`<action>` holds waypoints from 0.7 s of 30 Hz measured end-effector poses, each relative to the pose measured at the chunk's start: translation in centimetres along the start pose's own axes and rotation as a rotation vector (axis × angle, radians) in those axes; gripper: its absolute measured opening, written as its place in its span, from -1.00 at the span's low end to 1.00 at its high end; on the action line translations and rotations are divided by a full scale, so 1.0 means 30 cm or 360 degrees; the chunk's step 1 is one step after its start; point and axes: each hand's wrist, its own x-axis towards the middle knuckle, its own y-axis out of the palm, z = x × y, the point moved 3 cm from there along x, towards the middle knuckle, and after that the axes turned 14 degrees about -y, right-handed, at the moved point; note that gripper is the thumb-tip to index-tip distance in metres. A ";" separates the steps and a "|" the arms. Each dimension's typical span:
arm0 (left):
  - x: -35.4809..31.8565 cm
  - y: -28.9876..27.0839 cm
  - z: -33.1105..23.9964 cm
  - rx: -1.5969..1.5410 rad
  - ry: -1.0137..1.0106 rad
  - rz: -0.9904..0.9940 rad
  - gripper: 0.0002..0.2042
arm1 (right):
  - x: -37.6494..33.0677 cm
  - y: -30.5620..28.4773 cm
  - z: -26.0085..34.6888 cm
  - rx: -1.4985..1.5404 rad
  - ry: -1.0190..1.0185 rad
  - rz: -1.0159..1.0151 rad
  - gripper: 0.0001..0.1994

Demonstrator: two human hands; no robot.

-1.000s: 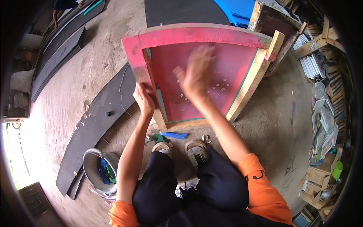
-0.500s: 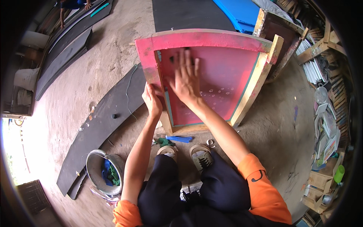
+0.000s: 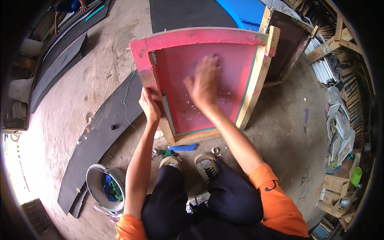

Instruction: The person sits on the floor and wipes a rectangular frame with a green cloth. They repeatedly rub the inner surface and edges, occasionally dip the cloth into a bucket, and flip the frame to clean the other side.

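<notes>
Right hand shifted rightward on mesh, clear of frame.

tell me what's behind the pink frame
Behind the pink frame, a black sheet, blue sheets and a dark-panelled wooden frame show in part. Whatever sits directly behind the pink screen is covered.

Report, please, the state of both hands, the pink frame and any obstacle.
Left hand gripping left side of wooden screen-printing frame. Right hand open at pink mesh, contact unclear. Nothing else seen blocking mesh.
</notes>
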 end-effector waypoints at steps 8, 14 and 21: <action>0.000 0.036 -0.035 -0.0011 -0.0021 0.0043 -0.47 | -0.393 0.027 -0.185 -0.0051 0.0254 0.0246 -0.31; 0.029 0.059 -0.011 -0.0120 -0.0037 0.0030 -0.52 | 0.032 -0.019 -0.223 -0.0187 0.0313 -0.0146 -0.27; 0.052 0.066 0.023 -0.0092 -0.0148 0.0055 -0.51 | -0.441 0.099 -0.104 0.0075 -0.0009 0.0617 -0.28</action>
